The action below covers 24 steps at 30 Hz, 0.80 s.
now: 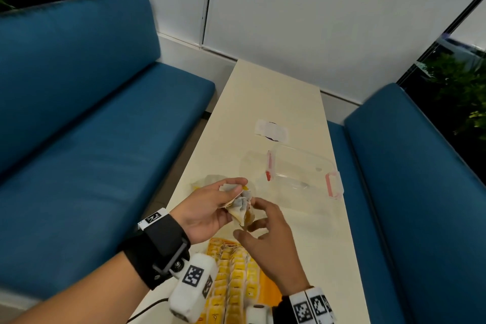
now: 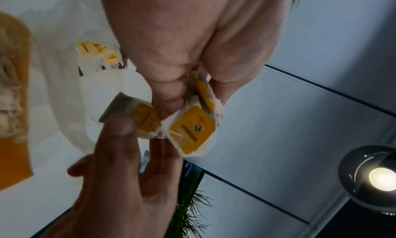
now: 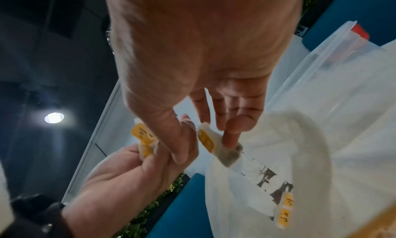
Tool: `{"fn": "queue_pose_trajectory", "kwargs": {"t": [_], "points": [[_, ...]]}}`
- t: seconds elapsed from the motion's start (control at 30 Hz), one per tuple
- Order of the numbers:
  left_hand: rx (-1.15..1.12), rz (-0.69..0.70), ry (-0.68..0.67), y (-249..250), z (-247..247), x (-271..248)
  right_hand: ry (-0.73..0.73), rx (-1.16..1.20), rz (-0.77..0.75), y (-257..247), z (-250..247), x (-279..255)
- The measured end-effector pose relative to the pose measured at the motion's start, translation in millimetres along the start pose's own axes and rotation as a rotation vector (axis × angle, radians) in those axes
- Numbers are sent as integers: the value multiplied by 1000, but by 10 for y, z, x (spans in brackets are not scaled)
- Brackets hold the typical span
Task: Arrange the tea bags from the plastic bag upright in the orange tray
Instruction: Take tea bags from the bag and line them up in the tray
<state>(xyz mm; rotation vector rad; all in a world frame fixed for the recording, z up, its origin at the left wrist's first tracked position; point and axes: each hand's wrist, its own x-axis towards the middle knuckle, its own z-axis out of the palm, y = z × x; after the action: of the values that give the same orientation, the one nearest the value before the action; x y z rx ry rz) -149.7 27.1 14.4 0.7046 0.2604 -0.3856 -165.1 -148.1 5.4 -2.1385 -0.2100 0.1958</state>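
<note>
Tea bags (image 1: 240,206) are held as a small bunch above the counter (image 1: 276,92), pinched in the curled fingers of the left hand (image 1: 210,208). One bag of the bunch (image 3: 216,145) is pinched between thumb and fingers of the right hand (image 1: 271,242). Orange tray (image 1: 271,289) sits just below the hands, filled with upright bags. Plastic bag (image 3: 268,170) lies beside it. Clear lidded box (image 1: 297,173) is seen farther back.
</note>
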Motion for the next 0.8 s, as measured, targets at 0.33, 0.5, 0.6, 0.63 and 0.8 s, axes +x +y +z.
{"fn": "queue_pose_trajectory", "kwargs": {"t": [0.33, 0.5, 0.6, 0.63, 0.8], "points": [[-109, -86, 1, -251, -165, -163, -24, 234, 132, 157, 95, -139], [-169, -113, 34, -407, -256, -215, -138, 497, 265, 209, 125, -268], [-194, -145, 29, -523, -288, -233, -148, 414, 283, 236, 167, -323], [-198, -155, 21, -555, -294, -242, -140, 367, 276, 243, 179, -340], [-196, -184, -8, -625, -318, -291, -89, 219, 270, 308, 206, -408]]}}
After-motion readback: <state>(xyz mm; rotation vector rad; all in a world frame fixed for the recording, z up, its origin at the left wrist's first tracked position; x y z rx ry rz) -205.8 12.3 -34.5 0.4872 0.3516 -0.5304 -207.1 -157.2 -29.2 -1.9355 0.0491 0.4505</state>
